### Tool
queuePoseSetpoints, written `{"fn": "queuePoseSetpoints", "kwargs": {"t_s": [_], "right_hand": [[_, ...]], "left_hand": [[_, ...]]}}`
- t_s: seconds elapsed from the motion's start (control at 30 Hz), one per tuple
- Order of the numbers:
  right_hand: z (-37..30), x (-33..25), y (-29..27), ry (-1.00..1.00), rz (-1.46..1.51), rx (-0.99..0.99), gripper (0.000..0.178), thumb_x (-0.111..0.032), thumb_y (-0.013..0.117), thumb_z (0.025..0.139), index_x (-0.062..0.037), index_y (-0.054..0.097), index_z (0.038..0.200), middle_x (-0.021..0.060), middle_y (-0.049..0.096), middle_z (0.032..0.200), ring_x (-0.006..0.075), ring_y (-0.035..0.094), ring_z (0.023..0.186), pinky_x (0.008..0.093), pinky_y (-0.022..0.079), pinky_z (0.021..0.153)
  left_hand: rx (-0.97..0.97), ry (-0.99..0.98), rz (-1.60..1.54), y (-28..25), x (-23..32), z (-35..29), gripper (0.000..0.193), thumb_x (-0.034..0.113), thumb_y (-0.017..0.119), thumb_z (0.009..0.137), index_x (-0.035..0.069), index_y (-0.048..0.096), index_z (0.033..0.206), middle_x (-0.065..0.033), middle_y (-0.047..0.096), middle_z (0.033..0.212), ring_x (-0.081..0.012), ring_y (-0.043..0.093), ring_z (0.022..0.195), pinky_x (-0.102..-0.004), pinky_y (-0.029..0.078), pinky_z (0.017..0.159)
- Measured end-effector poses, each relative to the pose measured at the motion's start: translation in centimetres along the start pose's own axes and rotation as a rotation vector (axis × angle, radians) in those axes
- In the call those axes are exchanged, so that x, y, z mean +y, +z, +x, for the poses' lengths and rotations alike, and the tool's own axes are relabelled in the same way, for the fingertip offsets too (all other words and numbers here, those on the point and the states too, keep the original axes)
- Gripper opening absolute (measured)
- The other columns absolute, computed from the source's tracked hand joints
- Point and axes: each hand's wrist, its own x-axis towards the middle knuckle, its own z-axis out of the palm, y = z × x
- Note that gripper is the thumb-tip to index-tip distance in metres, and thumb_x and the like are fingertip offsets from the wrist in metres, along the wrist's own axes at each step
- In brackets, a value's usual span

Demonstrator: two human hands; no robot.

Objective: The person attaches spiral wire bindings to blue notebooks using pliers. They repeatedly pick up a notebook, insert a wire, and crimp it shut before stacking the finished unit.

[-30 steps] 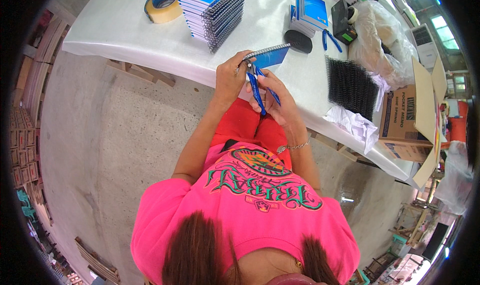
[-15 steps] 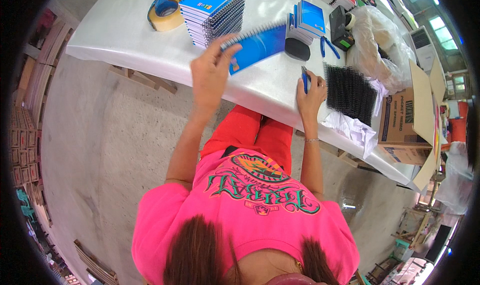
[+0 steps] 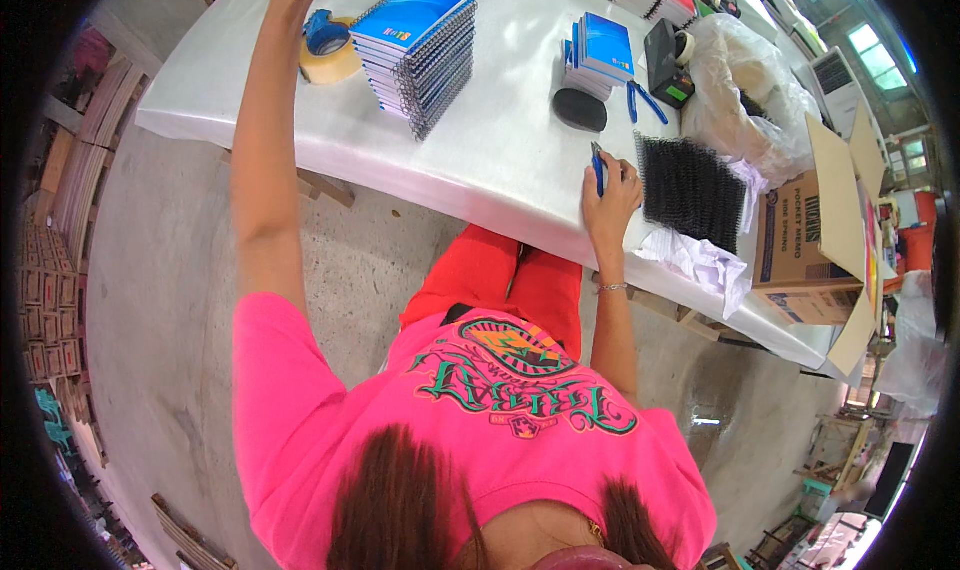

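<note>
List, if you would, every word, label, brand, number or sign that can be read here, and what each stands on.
I won't copy the wording, only place it:
Cardboard box: dark, legible print on its side.
Pink T-shirt: large ornate green lettering.
Tall stack of blue spiral notebooks: small coloured letters on the top cover.
Shorter notebook stack: similar letters.
Black box-shaped item: green label, too small to read.

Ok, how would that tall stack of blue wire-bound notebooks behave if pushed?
The tall stack of blue wire-bound notebooks may tip or slide apart, as no strap shows around it. Its dark spiral wire coils, gathered along one side, could snag one another. The many white page blocks suggest it would feel heavy.
</note>
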Motion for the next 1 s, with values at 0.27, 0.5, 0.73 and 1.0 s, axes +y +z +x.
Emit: {"fn": "queuePoseSetpoints", "kwargs": {"t_s": [0.27,0.5,0.73,1.0], "right_hand": [[0.0,-0.3,0.0,-0.014,0.002,0.007,0.037,-0.023,0.065,0.088,-0.0114,0.061,0.123,0.017,0.054,0.12,0.0349,0.048,0.113,0.0485,0.034,0.101],[0.0,-0.2,-0.4,0.001,0.014,-0.003,0.037,-0.023,0.065,0.088,-0.0108,0.061,0.123,0.0158,0.054,0.119,0.0335,0.048,0.113,0.0476,0.034,0.101],[0.0,-0.3,-0.3,0.01,0.018,-0.005,0.036,-0.023,0.065,0.089,-0.0116,0.062,0.123,0.0153,0.054,0.12,0.0327,0.048,0.115,0.0471,0.032,0.103],[0.0,-0.3,-0.2,0.003,0.03,0.013,0.036,-0.023,0.065,0.089,-0.0118,0.062,0.123,0.0154,0.054,0.119,0.0328,0.048,0.114,0.0469,0.032,0.103]], "left_hand": [[-0.654,0.29,0.249,5.4,-4.2,4.2,0.043,0.028,0.036,0.095,0.005,0.073,0.098,-0.0139,0.069,0.099,-0.0248,0.063,0.099,-0.0363,0.045,0.094],[-0.668,0.219,0.499,9.0,-5.3,0.3,0.038,0.028,0.041,0.095,0.01,0.074,0.101,-0.011,0.067,0.104,-0.0228,0.059,0.101,-0.0349,0.04,0.098],[-0.784,0.269,0.391,9.5,-4.2,0.0,0.039,0.022,0.041,0.089,0.007,0.077,0.091,-0.0059,0.053,0.088,-0.0192,0.054,0.089,-0.0307,0.041,0.092],[-0.801,0.195,0.32,9.5,-3.6,-0.6,0.033,0.023,0.049,0.086,0.007,0.078,0.089,-0.0019,0.045,0.084,-0.0152,0.05,0.085,-0.0289,0.039,0.087]]}}
